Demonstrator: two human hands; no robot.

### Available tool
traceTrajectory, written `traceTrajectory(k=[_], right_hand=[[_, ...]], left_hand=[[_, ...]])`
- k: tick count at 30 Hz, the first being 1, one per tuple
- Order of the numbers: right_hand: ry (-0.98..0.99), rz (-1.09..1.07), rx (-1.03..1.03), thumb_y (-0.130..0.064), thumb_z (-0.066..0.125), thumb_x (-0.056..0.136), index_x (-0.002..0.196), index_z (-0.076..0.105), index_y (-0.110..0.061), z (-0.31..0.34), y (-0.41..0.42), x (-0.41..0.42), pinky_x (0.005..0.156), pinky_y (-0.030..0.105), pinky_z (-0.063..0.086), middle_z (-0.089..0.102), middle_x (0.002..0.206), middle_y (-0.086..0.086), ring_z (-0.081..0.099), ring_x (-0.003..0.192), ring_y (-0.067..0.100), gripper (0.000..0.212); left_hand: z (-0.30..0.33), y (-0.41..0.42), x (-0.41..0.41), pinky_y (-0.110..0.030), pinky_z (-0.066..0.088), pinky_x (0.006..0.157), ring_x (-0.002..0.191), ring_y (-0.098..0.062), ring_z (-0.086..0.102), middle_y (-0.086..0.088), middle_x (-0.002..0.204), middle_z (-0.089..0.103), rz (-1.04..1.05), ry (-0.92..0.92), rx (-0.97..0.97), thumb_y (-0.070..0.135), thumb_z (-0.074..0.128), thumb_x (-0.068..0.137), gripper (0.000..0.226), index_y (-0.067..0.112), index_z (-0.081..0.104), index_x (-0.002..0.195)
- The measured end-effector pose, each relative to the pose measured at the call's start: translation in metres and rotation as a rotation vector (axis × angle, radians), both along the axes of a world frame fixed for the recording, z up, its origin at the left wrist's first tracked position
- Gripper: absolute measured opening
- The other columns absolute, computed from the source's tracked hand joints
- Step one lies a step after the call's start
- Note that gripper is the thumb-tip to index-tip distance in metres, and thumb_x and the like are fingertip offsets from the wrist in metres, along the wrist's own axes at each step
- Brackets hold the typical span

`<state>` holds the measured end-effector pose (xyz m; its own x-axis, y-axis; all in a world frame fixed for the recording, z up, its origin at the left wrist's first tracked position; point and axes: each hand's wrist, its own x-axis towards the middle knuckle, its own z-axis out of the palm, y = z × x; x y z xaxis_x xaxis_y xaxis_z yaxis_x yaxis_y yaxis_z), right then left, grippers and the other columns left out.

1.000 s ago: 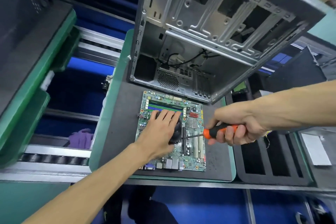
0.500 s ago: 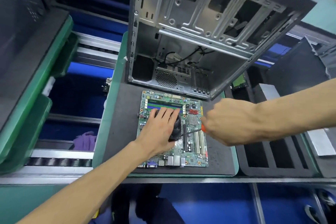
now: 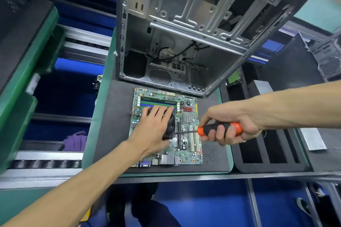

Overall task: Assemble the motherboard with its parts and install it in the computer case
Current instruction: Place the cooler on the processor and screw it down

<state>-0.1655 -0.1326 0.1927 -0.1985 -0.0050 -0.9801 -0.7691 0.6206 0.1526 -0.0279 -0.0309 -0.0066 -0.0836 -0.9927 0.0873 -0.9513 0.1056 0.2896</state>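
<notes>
A green motherboard [image 3: 188,145] lies flat on a dark foam mat [image 3: 114,116], just in front of the open metal computer case [image 3: 184,29]. My left hand [image 3: 153,127] rests flat, fingers straight, on the black cooler fan [image 3: 170,127] at the board's centre, hiding most of it. My right hand [image 3: 230,125] grips an orange-and-black screwdriver [image 3: 219,129]. Its thin shaft points left and reaches the fan's right edge. RAM sticks [image 3: 156,101] sit in the slots at the board's far side.
A black foam tray [image 3: 267,153] with several long slots lies right of the mat. A conveyor with rollers [image 3: 44,164] runs on the left, a purple cloth [image 3: 76,141] below it. Another case [image 3: 328,61] stands at the far right.
My right hand has turned on the screwdriver, so the orange handle shows again after being hidden half a second ago. My left hand has stayed on the fan.
</notes>
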Motion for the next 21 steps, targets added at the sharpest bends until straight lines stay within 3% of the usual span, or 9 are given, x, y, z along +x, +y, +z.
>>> traceTrajectory(k=[3, 6, 8, 10, 12, 14, 16, 18, 21], right_hand=[[-0.003, 0.195, -0.061, -0.017, 0.06, 0.097, 0.077, 0.051, -0.012, 0.0, 0.002, 0.002, 0.024, 0.014, 0.024, 0.045, 0.057, -0.001, 0.036, 0.032, 0.005, 0.023], [-0.024, 0.633, -0.268, -0.017, 0.058, 0.101, 0.076, 0.052, -0.01, 0.0, 0.003, 0.009, 0.029, 0.014, 0.031, 0.051, 0.054, 0.001, 0.043, 0.033, 0.008, 0.026], [-0.026, 1.222, -0.463, -0.025, 0.054, 0.102, 0.078, 0.061, -0.006, 0.003, 0.004, 0.009, 0.043, 0.019, 0.044, 0.061, 0.062, 0.004, 0.058, 0.045, 0.017, 0.032], [0.021, 2.007, -0.656, -0.033, 0.044, 0.104, 0.089, 0.065, -0.008, 0.008, 0.006, 0.008, 0.06, 0.029, 0.05, 0.068, 0.08, 0.008, 0.067, 0.07, 0.029, 0.036], [-0.037, 2.397, -0.678, -0.028, 0.044, 0.103, 0.091, 0.064, -0.011, 0.007, 0.009, 0.005, 0.062, 0.035, 0.053, 0.067, 0.083, 0.008, 0.062, 0.068, 0.033, 0.028], [-0.076, 2.371, -0.622, -0.025, 0.046, 0.102, 0.088, 0.064, -0.01, 0.005, 0.01, 0.001, 0.061, 0.036, 0.055, 0.065, 0.079, 0.009, 0.052, 0.058, 0.031, 0.027], [-0.08, 2.017, -0.587, -0.03, 0.042, 0.104, 0.079, 0.063, -0.007, -0.001, 0.011, 0.0, 0.06, 0.032, 0.056, 0.063, 0.068, 0.01, 0.056, 0.054, 0.028, 0.04], [-0.066, 1.392, -0.476, -0.028, 0.042, 0.105, 0.072, 0.061, -0.005, -0.009, 0.009, 0.0, 0.044, 0.021, 0.045, 0.055, 0.048, 0.003, 0.05, 0.037, 0.018, 0.044], [-0.02, 0.442, -0.197, -0.021, 0.044, 0.105, 0.08, 0.059, -0.004, -0.014, 0.008, 0.0, 0.028, 0.016, 0.026, 0.044, 0.05, -0.003, 0.034, 0.032, 0.006, 0.034]], left_hand=[[0.0, -0.001, -0.001, -0.046, 0.033, 0.11, 0.129, -0.027, 0.044, -0.008, 0.141, 0.049, -0.005, -0.01, 0.003, 0.06, 0.07, 0.072, 0.104, 0.008, 0.03, 0.153], [0.001, 0.0, 0.0, -0.046, 0.033, 0.109, 0.128, -0.027, 0.045, -0.008, 0.14, 0.05, 0.005, -0.011, 0.004, 0.061, 0.069, 0.072, 0.104, 0.009, 0.031, 0.153], [0.001, 0.0, 0.001, -0.046, 0.032, 0.109, 0.128, -0.027, 0.044, -0.007, 0.141, 0.049, 0.009, -0.015, 0.014, 0.061, 0.069, 0.071, 0.104, 0.009, 0.03, 0.153], [0.002, 0.001, 0.001, -0.046, 0.032, 0.109, 0.127, -0.027, 0.043, -0.007, 0.14, 0.048, 0.013, -0.018, 0.01, 0.059, 0.07, 0.071, 0.104, 0.009, 0.03, 0.153], [0.002, 0.001, 0.0, -0.046, 0.033, 0.107, 0.126, -0.027, 0.044, -0.008, 0.139, 0.049, 0.017, -0.019, -0.002, 0.059, 0.071, 0.07, 0.104, 0.008, 0.031, 0.152], [0.002, 0.001, -0.001, -0.046, 0.035, 0.105, 0.125, -0.027, 0.044, -0.008, 0.138, 0.049, 0.016, -0.028, -0.017, 0.059, 0.071, 0.071, 0.104, 0.007, 0.032, 0.152], [0.002, 0.001, -0.002, -0.045, 0.037, 0.103, 0.123, -0.027, 0.046, -0.009, 0.136, 0.05, 0.013, -0.036, -0.029, 0.058, 0.072, 0.071, 0.103, 0.006, 0.034, 0.152], [0.001, 0.001, -0.002, -0.046, 0.039, 0.101, 0.121, -0.027, 0.048, -0.009, 0.134, 0.053, 0.017, -0.025, -0.042, 0.056, 0.073, 0.07, 0.102, 0.006, 0.036, 0.15], [0.0, 0.0, -0.002, -0.046, 0.039, 0.101, 0.12, -0.028, 0.049, -0.01, 0.134, 0.054, 0.014, -0.014, -0.045, 0.054, 0.074, 0.069, 0.101, 0.006, 0.038, 0.15]])
